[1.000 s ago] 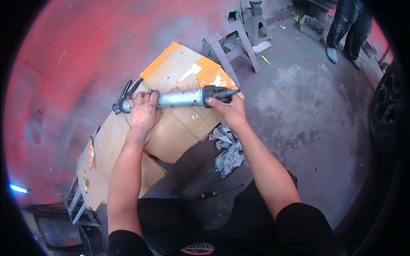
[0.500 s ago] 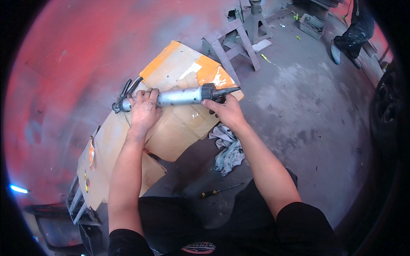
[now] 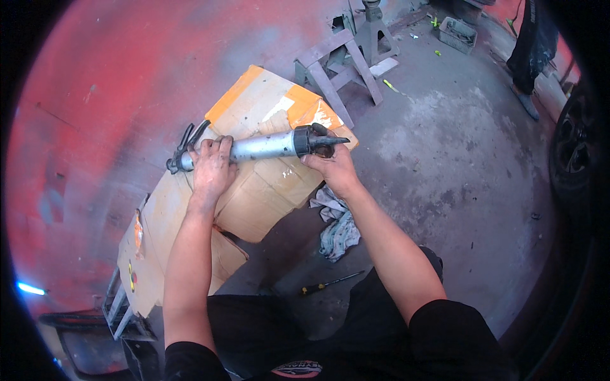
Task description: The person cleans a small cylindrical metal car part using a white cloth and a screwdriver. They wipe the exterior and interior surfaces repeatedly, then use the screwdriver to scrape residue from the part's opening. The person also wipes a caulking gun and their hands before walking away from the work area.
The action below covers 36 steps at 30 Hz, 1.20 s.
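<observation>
A caulking gun point(image 3: 264, 147) with a silver barrel, black trigger handle and black pointed nozzle lies crosswise in front of me, above flattened cardboard point(image 3: 254, 203). My left hand point(image 3: 215, 166) is wrapped over the barrel close to the handle end. At the other end, my right hand point(image 3: 333, 166) grips the black end cap by the nozzle, its thumb below and its fingers partly hidden behind. The nozzle points right. Orange tape point(image 3: 311, 108) runs along the cardboard's far edge.
Crumpled rags point(image 3: 340, 235) and a screwdriver point(image 3: 332, 282) lie on the floor near my knees. Beyond the cardboard stand a wooden trestle point(image 3: 340, 76) and a jack stand point(image 3: 376, 32). A grey basket point(image 3: 457, 35), another person's leg point(image 3: 530, 57) and a car wheel point(image 3: 575, 143) are at the right.
The right hand has turned on the end cap, its fingers shifting round behind the nozzle. The left hand stays on the barrel. The other person's legs have moved.
</observation>
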Each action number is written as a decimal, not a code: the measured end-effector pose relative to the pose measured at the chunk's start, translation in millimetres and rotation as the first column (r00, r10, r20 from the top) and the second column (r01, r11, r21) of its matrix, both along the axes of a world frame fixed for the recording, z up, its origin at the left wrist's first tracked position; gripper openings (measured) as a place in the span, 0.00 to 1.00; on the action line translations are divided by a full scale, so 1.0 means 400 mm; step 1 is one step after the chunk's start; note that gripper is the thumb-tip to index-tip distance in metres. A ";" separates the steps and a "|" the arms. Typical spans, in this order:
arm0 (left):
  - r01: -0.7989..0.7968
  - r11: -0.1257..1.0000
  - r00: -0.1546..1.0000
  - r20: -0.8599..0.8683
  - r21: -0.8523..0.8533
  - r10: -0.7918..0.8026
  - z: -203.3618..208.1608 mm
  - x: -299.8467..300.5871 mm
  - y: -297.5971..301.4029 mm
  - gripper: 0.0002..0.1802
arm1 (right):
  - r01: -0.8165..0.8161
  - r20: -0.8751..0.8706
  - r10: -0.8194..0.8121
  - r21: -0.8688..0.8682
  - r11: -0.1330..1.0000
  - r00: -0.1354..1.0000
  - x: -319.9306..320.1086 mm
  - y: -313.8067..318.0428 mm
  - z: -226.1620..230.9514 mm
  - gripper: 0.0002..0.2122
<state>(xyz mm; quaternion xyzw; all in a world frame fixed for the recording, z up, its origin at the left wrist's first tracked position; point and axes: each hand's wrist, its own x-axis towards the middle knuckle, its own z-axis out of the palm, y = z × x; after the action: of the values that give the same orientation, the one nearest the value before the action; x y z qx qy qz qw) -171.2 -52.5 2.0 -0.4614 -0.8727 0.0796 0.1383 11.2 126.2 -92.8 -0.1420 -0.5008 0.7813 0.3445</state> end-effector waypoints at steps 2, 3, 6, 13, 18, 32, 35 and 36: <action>0.004 1.000 1.000 0.001 0.004 -0.004 -0.001 -0.001 0.003 0.33 | -0.006 0.064 0.006 -0.011 1.000 0.998 0.006 0.007 0.002 0.25; 0.000 1.000 1.000 0.007 0.009 0.000 -0.001 0.000 0.001 0.33 | -0.020 0.100 0.021 -0.017 1.000 0.995 0.008 0.010 0.013 0.24; -0.008 1.000 1.000 -0.003 0.001 0.008 0.000 0.004 -0.001 0.33 | -0.052 0.215 0.065 -0.067 0.996 0.974 0.013 0.018 0.048 0.24; -0.017 1.000 1.000 -0.008 -0.019 0.017 0.001 0.001 0.002 0.37 | 0.126 0.093 -0.131 0.055 0.990 0.987 -0.011 -0.016 0.003 0.26; 0.008 1.000 1.000 -0.025 -0.002 -0.008 -0.004 0.000 -0.001 0.34 | 0.059 0.135 -0.052 -0.051 0.997 0.990 0.001 -0.011 0.018 0.25; 0.029 0.999 0.998 -0.055 0.032 -0.028 -0.009 -0.005 0.000 0.31 | 0.081 0.116 -0.066 -0.130 0.988 0.991 0.014 -0.064 0.028 0.28; 0.030 0.999 0.999 -0.043 0.040 -0.029 -0.009 -0.005 0.004 0.31 | 0.059 0.177 -0.053 -0.029 0.998 0.983 -0.005 -0.034 0.011 0.26; 0.025 0.999 0.999 -0.038 0.043 -0.024 -0.011 -0.005 -0.002 0.31 | 0.027 0.251 -0.035 0.036 0.999 0.967 -0.006 -0.028 0.019 0.26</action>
<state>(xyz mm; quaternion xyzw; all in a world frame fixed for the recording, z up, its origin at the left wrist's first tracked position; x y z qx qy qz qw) -173.1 -53.3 -2.6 -0.4673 -0.8659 0.0673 0.1656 8.9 115.1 -85.3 -0.2425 -0.5505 0.7433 0.2926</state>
